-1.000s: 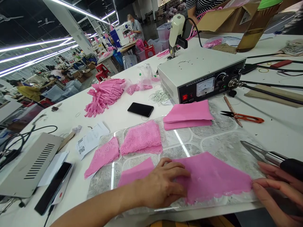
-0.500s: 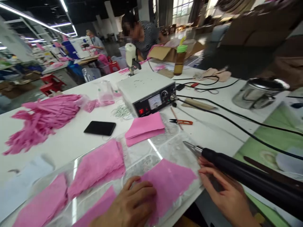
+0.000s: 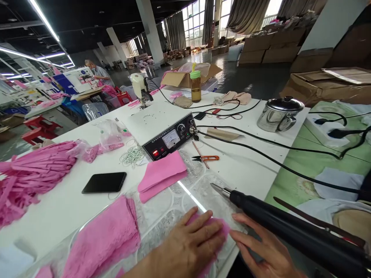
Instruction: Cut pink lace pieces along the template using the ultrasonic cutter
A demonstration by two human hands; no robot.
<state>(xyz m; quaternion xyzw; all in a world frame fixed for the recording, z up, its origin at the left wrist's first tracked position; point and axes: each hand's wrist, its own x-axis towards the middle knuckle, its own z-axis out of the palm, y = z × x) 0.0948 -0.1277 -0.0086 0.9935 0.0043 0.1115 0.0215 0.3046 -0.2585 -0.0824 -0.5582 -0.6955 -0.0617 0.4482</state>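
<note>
My left hand (image 3: 194,241) lies flat with its fingers spread over a pink fabric piece (image 3: 223,227), covering most of it. At the right edge of that piece is my right hand (image 3: 261,241), its fingers stretched out and slightly apart, fingertips close to or touching the cloth. Just above it, a black-handled cutting tool with a pointed metal blade (image 3: 269,214) slants across; I see no fingers wrapped round its handle. A clear plastic sheet (image 3: 156,229) lies under the work. Beyond my left hand are a folded pink piece (image 3: 164,173) and a stack of pink pieces (image 3: 104,235).
A control box with a meter (image 3: 171,137) stands ahead, its black cable (image 3: 246,144) running right. Around it are orange thread snips (image 3: 205,158), a phone (image 3: 104,182), pink strips (image 3: 43,166), a drink bottle (image 3: 196,87) and a metal mug (image 3: 279,114). A person sits far left.
The view has turned right, and a person behind the box is out of sight. My left hand has moved right and now covers more of the pink piece. My right hand stays by its edge.
</note>
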